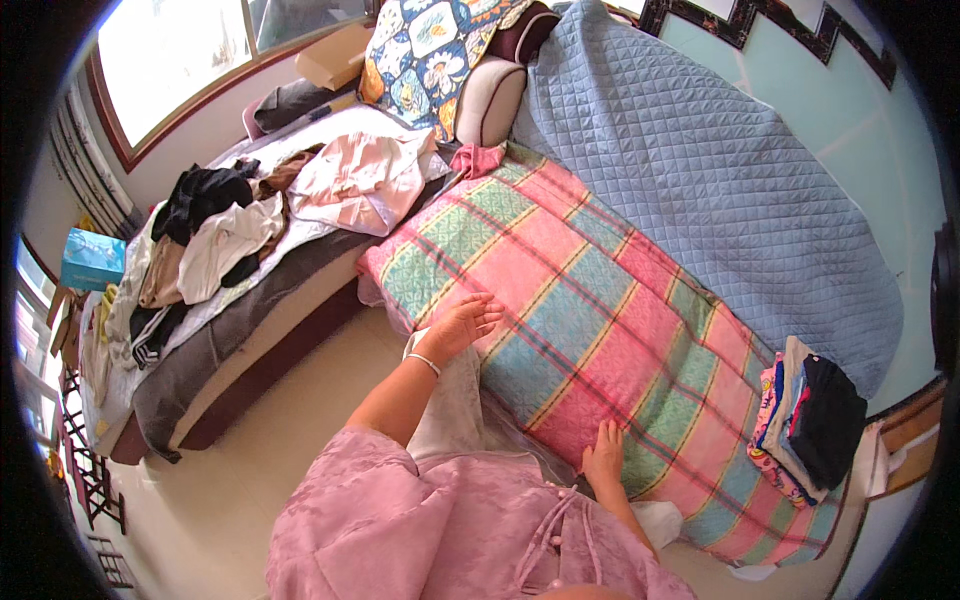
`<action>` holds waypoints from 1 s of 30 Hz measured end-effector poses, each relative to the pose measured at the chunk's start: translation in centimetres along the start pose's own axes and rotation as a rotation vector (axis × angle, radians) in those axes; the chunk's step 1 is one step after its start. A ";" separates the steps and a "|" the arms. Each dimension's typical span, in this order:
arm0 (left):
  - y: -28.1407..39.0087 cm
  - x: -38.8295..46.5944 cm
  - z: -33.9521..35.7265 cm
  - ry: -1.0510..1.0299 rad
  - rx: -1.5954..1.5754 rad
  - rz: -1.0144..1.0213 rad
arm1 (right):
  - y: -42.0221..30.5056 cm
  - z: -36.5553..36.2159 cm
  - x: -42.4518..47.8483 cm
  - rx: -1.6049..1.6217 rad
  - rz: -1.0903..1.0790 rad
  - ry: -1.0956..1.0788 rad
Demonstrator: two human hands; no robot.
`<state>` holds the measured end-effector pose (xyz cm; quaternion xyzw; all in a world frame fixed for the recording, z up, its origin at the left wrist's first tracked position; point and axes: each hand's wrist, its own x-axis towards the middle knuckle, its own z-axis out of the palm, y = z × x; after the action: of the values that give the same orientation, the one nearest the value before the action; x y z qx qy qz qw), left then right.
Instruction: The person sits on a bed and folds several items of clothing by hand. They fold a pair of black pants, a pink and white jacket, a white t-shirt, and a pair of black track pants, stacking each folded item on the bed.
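My left hand [461,324], with a pale bangle on the wrist, is over the near edge of a plaid quilted cover [559,270] in pink, green and blue. Its fingers are loosely bent and hold nothing; whether it touches the cover I cannot tell. Lower and to the right, my right hand [604,456] lies on the cover's near side, fingers extended and nothing held. A stack of folded clothes [810,424], black on top at its right side, sits at the cover's right end. At its far left corner lies a small crumpled pink cloth [478,160].
Left stands a sofa [262,322] heaped with loose clothes [225,225]. A blue quilted cover [690,157] drapes furniture behind the plaid one. A patterned cloth [431,60] hangs near a sofa armrest [491,101]. A blue box [93,259] stands far left, and tiled floor [300,420] lies between.
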<state>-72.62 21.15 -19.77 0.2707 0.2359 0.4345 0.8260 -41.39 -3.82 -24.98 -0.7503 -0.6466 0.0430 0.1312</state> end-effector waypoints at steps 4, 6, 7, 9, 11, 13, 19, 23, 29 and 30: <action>3.1 0.0 -1.0 -0.050 -0.028 0.007 | -1.6 1.8 -0.1 -0.052 0.103 0.026; 3.5 -0.8 -1.6 -0.025 -0.005 0.000 | -2.3 2.5 -0.3 -0.103 0.137 0.021; 3.9 -0.6 -1.7 -0.019 0.037 0.001 | -2.5 2.8 -0.4 -0.121 0.174 0.030; 4.6 -0.7 -2.4 -0.078 0.007 -0.029 | -2.5 3.5 -0.5 -0.149 0.240 0.056; 5.7 -1.9 -3.1 -0.103 0.008 -0.045 | -3.0 3.8 -0.8 -0.098 0.269 0.027; 7.1 -3.3 -3.0 -0.100 0.032 -0.051 | -4.2 3.4 -0.8 -0.082 0.314 0.005; 7.8 -5.7 -6.4 -0.192 -0.133 0.034 | -6.4 2.7 0.3 -0.124 0.385 -0.116; 8.4 -7.1 -7.0 -0.126 -0.272 0.061 | -6.9 2.6 1.1 -0.193 0.451 -0.179; 13.2 -5.2 -13.8 0.402 -0.510 0.244 | -5.4 3.0 2.8 -0.339 0.431 -0.249; 14.4 -4.1 -15.8 0.489 -0.496 0.292 | -4.9 3.9 3.2 -0.375 0.415 -0.253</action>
<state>-93.12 28.33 -21.46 -0.0186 0.2726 0.6433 0.7152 -46.48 0.46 -27.13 -0.8661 -0.4874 0.0416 -0.1028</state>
